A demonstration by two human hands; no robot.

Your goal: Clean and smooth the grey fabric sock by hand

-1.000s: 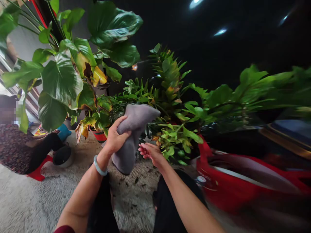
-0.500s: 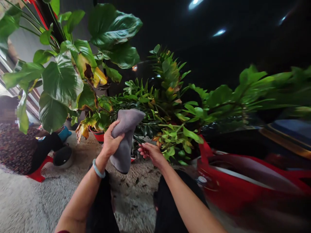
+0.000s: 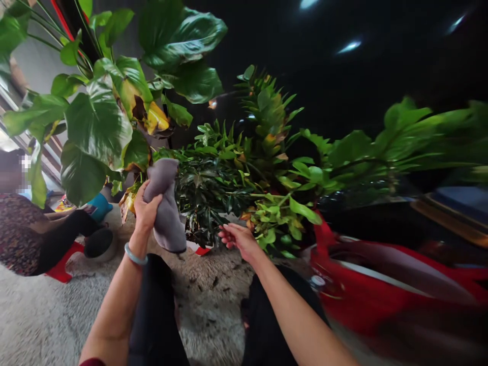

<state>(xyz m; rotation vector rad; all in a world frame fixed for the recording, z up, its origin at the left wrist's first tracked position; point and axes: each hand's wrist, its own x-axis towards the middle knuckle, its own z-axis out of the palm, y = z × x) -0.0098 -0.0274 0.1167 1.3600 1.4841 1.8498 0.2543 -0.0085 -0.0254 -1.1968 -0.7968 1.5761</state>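
Note:
A grey cloth [image 3: 166, 206] hangs folded from my left hand [image 3: 147, 206], which is closed round its left side. The wrist below wears a pale bangle [image 3: 134, 255]. My right hand [image 3: 238, 239] is at the lower right edge of a dark-leaved potted plant [image 3: 204, 195]. Its thumb and fingers are drawn together at the tip of a narrow dark leaf; the contact itself is small and partly hidden. Between the two hands, the plant's red and white pot [image 3: 202, 249] shows in part beneath the foliage.
A large broad-leaved plant [image 3: 97, 122] with browned leaves stands at left. Lighter green foliage [image 3: 272, 216] spreads beside my right hand. A red bag [image 3: 366, 290] is at right. Another person [image 3: 23, 229] sits at far left on a red stool [image 3: 64, 264], near a dark bucket [image 3: 99, 245].
My left hand has moved left with the cloth, away from the dark-leaved plant, uncovering its leaves and pot. My right hand stays nearly in place.

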